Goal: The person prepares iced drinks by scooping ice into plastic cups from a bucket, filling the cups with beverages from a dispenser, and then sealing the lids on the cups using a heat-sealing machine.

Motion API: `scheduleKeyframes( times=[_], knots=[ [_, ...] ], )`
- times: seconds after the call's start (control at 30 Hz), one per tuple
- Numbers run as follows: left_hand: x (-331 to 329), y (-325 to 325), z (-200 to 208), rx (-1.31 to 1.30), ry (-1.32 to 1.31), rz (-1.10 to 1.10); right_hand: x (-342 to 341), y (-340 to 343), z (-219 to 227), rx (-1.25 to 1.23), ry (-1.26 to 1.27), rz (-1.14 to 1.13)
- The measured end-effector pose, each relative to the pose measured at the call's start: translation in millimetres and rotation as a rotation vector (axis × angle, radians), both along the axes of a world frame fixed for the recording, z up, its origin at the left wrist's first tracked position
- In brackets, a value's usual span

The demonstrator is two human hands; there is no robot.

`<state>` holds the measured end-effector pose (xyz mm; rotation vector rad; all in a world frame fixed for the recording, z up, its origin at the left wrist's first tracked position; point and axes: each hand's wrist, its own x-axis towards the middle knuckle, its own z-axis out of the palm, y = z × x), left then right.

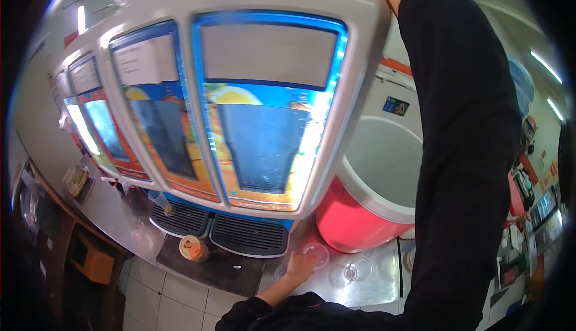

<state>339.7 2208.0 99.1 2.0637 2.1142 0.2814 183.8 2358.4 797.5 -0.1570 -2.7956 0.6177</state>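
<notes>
Left hand (298,266) closed around rim of small clear plastic cup (316,254), upright on steel tabletop (372,286) near front edge, just right of grip. Right arm raised out of frame, grip unseen.

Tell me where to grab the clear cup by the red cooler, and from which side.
Grip the clear cup around its side wall just under the rim, coming from the near side, where the left hand already touches it. It stands upright, mouth up, and the red cooler blocks the far side.
</notes>
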Motion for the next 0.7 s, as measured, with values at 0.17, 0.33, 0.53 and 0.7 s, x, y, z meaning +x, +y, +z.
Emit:
scheduleKeyframes(
  times=[0.17,0.33,0.53,0.7],
  knots=[
    [-13.4,-30.2,70.2,0.269,-0.22,0.205,106.7,19.3,-55.3,0.492,0.468,-0.278],
    [-29.1,-90.3,53.8,0.212,-0.263,0.472,199.3,97.6,-219.1,0.677,-0.333,-0.342],
    [11.9,-76.4,28.0,0.183,-0.509,0.588,203.7,227.1,-497.8,0.558,-0.924,0.143],
    [31.9,-72.8,0.0,0.266,-0.394,0.791,169.7,232.0,-578.7,0.62,-1.09,0.478]
  ],
)
